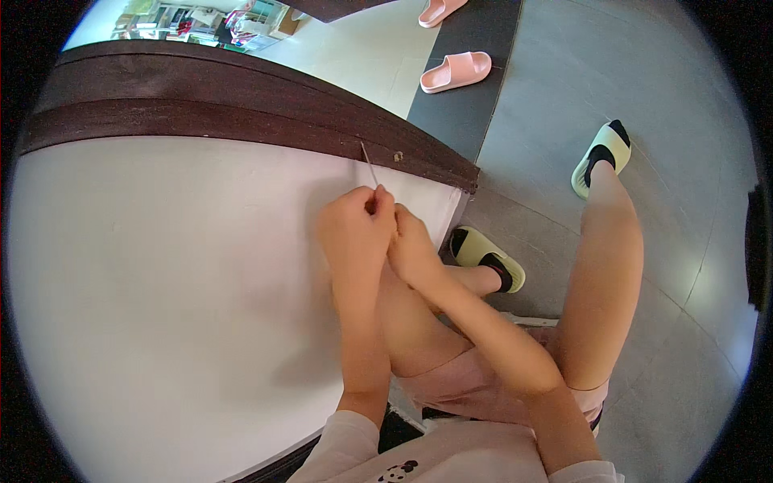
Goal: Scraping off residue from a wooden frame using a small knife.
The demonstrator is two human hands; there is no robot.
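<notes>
My left hand [356, 226] is closed with thumb and finger pinched around a thin pale strip or rod [369, 164]. The strip's far end lies in front of the dark wooden trim [253, 124]; whether it touches the wood cannot be told. Close beside it, my right hand [416, 249] has its fingers curled in, and whatever may be inside them is hidden. Both hands are above my bent knee, along the white wall or panel [181, 241]. A small light spot [398, 156] marks the trim near the strip's tip.
Pink slippers [462, 70] lie on a dark threshold strip [462, 115] beyond the trim. My feet, in pale green slides [492, 256], rest on the grey tiled floor [676, 241]. Crowded shelves [181, 27] stand in the far room.
</notes>
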